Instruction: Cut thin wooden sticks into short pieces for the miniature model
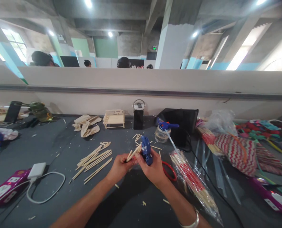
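Note:
My left hand (122, 165) is closed on a small bunch of short wooden sticks (134, 152) above the middle of the desk. Close beside it, my right hand (153, 167) grips a blue hand tool (146, 149), held upright; its exact kind is not clear. The right thumb reaches toward the bunch, and I cannot tell whether it touches. Left of my hands lie several longer wooden sticks (95, 160) in loose rows. Short cut pieces (137, 137) are scattered just beyond my hands. A red loop handle (169, 171) shows partly behind my right hand.
Toward the back stand a small wooden stick model (114, 119), a phone (138, 119) and a glass jar (162, 134) with a blue glue gun (167, 126) on it. Right lies a plastic bag of red-marked sticks (190, 177). Power strips (9, 186) and cables flank both sides.

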The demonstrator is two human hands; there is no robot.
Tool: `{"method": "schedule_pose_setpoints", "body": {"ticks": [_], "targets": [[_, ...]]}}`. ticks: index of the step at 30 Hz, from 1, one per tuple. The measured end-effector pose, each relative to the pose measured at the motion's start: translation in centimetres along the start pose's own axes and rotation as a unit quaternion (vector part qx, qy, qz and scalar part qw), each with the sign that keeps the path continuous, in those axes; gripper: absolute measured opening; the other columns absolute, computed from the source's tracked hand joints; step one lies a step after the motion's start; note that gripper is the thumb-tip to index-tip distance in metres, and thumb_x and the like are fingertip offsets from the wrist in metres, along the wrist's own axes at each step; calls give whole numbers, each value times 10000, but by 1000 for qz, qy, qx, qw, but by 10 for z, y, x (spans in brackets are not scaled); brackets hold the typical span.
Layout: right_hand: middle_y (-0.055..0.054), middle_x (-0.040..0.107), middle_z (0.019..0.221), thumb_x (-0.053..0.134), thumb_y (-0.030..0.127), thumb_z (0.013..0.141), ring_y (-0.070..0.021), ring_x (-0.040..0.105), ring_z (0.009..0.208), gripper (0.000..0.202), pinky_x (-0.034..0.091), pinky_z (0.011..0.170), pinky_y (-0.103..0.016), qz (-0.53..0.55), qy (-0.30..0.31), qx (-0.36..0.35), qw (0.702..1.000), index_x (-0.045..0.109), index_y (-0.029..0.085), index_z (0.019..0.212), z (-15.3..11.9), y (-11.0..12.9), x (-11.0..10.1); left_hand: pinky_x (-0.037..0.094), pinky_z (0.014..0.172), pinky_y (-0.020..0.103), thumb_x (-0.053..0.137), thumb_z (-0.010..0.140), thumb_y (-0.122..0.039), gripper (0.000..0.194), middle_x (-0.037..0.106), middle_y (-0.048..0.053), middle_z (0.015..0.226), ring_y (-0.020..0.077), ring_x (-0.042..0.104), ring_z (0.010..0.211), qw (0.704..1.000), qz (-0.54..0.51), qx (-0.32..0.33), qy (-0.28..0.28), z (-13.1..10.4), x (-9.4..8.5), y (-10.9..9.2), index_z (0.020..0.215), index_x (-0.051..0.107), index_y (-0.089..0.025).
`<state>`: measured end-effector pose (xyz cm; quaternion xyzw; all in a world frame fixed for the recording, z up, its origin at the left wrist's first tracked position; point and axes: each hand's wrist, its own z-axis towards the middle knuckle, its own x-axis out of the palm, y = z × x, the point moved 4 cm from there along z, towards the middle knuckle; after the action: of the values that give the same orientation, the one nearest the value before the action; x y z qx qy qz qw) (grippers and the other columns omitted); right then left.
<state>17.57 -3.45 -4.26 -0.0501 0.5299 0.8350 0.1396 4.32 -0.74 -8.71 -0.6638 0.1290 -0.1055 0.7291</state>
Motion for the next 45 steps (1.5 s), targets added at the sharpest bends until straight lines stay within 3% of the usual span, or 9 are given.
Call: {"method": "schedule_pose_setpoints", "body": {"ticks": [6,15,24,30,34,38,40,42,45], "targets": [[-20,659,778,564,241,795,-175,610,724,72,487,709,-272,11,33,12,999,621,209,825,-1,-24,13,300,520,208,762,621,-431,313,533,-20,572,74,375,530,997,-55,-53,-7,-1,-4,30,676,698,-130],[-40,693,813,586,253,787,-194,651,753,111,502,707,-285,-33,99,-1,995,654,206,862,-11,-45,24,238,440,198,775,569,-467,342,510,-41,497,48,314,442,993,-34,-110,-2,-4,-10,41,634,699,-140],[-5,659,676,676,304,760,-146,611,607,136,506,594,-256,82,-42,10,996,639,175,741,18,3,-2,289,480,204,770,598,-424,323,583,-21,558,59,384,478,991,-22,-135,5,-6,-10,50,764,746,-148],[75,518,503,717,238,741,-94,510,451,129,476,536,-255,214,-258,-78,939,608,169,757,42,59,-76,307,499,211,774,575,-362,252,531,-37,522,66,412,495,993,16,-121,-10,-1,-5,62,626,682,-134],[67,503,541,687,282,779,-98,517,474,147,464,513,-254,249,-295,-90,918,610,158,788,54,72,-104,186,401,193,758,606,-357,490,384,-111,501,35,278,401,981,-54,-186,-27,-3,1,48,1044,636,-173],[39,588,599,637,271,831,-127,584,551,105,505,663,-317,116,-344,-117,924,601,174,817,35,56,-91,108,384,177,708,650,-255,530,345,-121,532,18,191,383,940,-240,-238,-33,-9,15,16,1144,530,-187],[2,643,688,598,238,853,-156,634,680,60,503,753,-338,6,-309,-151,939,608,189,820,21,48,-72,122,379,168,674,704,-290,426,351,-100,561,15,195,394,911,-342,-229,13,-8,24,-3,1094,566,-159],[-29,673,789,584,206,850,-174,653,747,39,515,741,-329,-58,-209,-192,957,621,209,835,9,41,-50,138,369,161,621,775,-423,384,389,-66,600,16,216,409,880,-418,-217,70,-6,31,-18,1013,614,-121],[-23,697,831,553,137,844,-181,665,772,191,528,741,-339,-18,-59,-321,945,606,250,989,-10,37,-23,202,363,154,574,812,-506,422,435,-34,630,26,265,425,869,-451,-188,83,-1,30,-30,964,648,-119]]}}
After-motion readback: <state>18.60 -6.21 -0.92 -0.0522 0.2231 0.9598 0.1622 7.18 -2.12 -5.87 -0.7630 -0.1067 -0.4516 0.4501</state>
